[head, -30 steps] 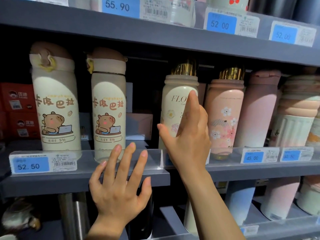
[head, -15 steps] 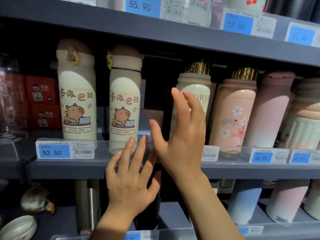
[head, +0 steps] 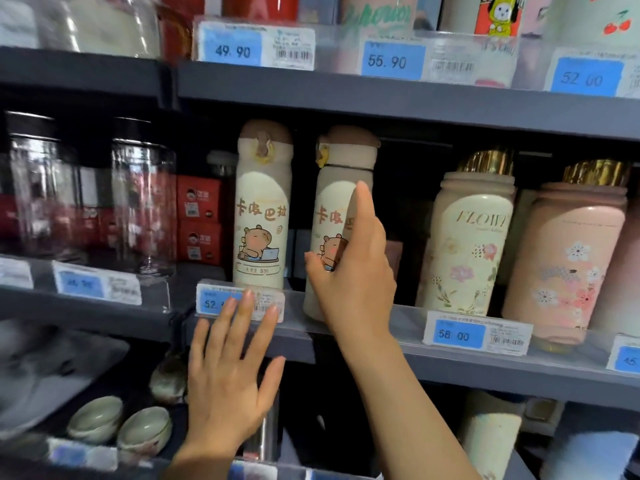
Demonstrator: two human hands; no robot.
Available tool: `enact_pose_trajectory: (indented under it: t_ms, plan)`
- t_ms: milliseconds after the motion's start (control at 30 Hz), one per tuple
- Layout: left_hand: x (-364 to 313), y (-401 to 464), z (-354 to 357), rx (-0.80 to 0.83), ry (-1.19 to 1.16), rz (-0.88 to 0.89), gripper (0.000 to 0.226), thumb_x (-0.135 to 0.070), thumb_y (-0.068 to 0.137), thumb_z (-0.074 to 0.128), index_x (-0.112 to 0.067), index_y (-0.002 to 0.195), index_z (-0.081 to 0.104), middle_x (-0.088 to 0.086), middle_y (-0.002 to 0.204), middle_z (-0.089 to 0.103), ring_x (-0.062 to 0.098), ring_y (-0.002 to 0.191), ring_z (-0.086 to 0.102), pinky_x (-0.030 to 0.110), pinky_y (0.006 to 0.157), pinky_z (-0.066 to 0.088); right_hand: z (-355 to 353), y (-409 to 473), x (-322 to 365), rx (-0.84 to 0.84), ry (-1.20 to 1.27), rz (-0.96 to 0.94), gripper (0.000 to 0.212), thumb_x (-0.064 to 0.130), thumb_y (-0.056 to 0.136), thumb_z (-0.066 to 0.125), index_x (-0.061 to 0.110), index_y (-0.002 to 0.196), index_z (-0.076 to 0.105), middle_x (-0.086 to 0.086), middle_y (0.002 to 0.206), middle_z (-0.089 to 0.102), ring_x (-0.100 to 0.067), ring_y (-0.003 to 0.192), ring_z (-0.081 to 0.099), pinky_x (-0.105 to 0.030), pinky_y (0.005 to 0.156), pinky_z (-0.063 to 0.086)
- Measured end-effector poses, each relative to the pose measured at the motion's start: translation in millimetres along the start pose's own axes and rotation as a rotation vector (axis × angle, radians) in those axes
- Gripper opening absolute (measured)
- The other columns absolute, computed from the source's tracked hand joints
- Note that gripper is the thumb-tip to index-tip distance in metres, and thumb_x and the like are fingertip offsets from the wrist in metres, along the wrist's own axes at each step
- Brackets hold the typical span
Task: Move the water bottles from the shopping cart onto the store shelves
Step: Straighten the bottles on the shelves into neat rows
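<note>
Two capybara bottles point(head: 261, 216) upright mid-frame on the middle shelf point(head: 450, 362), right one point(head: 337, 216) partly behind the right hand point(head: 353, 268). Fingers straight, thumb spread, flat against that bottle's front, not wrapped round it. Left hand point(head: 228, 372) open, lower centre, fingertips just at the price tag point(head: 239, 301), holding nothing. Probably rigid, smooth, light if empty, tall and tippy; best gripped round mid-body, below the flip lid.

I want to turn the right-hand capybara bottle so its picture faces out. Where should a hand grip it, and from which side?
Probably round the straight mid-body of the right capybara bottle, coming from the front-right, where the right hand already is. It stands upright, the left capybara bottle crowds its other side, and the gap toward the floral bottle leaves finger room.
</note>
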State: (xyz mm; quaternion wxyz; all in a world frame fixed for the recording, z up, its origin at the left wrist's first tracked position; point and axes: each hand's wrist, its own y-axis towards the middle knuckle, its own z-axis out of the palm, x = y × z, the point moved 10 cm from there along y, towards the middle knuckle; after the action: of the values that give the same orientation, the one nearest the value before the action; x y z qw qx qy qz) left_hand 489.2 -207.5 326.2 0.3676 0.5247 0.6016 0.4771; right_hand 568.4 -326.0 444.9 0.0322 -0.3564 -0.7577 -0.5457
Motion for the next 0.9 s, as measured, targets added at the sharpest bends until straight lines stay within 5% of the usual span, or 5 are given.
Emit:
enact_pose_trajectory:
  t_ms: [433, 633, 800, 900]
  plan:
    - [2.9, -2.1, 3.4, -0.089, -0.009, 0.005, 0.054, -0.047, 0.103, 0.023, -0.031, 0.154, 0.018, -0.005, 0.164, 0.005, 0.015, 0.150, 0.007, 0.041, 0.120, 0.005, -20.5, 0.0, -17.5, -0.046, -0.091, -0.015, 0.097, 0.030, 0.084, 0.069, 0.033, 0.153, 0.001, -0.001, 0.142, 0.035, -0.024, 0.111, 0.052, -0.031, 0.074, 0.038]
    - [4.8, -2.5, 2.9, -0.080, -0.017, 0.008, 0.054, -0.047, 0.102, 0.024, -0.031, 0.153, 0.019, -0.006, 0.164, 0.004, 0.015, 0.150, 0.007, 0.041, 0.121, 0.004, -23.9, -2.9, -15.4, -0.055, -0.161, -0.048, 0.099, 0.043, 0.081, 0.069, 0.039, 0.147, -0.004, -0.008, 0.144, 0.037, -0.032, 0.111, 0.053, -0.048, 0.077, 0.053]
    - [1.9, -2.0, 0.7, -0.076, -0.050, -0.026, 0.056, -0.049, 0.102, 0.023, -0.032, 0.155, 0.014, -0.006, 0.164, 0.005, 0.015, 0.150, 0.007, 0.043, 0.120, 0.004, -43.4, -26.8, 1.9, -0.177, -0.226, -0.275, 0.076, 0.037, 0.083, 0.066, 0.022, 0.148, 0.030, -0.021, 0.146, 0.039, -0.037, 0.121, 0.048, -0.044, 0.080, 0.052]
    - [-3.2, -0.5, 0.8, -0.035, -0.100, -0.097, 0.056, -0.052, 0.102, 0.020, -0.034, 0.154, 0.014, -0.002, 0.163, 0.010, 0.019, 0.150, 0.007, 0.049, 0.119, 0.000, -62.4, -34.7, -6.3, -0.186, -0.195, -0.331, 0.067, 0.029, 0.085, 0.064, 0.020, 0.145, 0.034, -0.022, 0.146, 0.040, -0.035, 0.127, 0.047, -0.043, 0.093, 0.047]
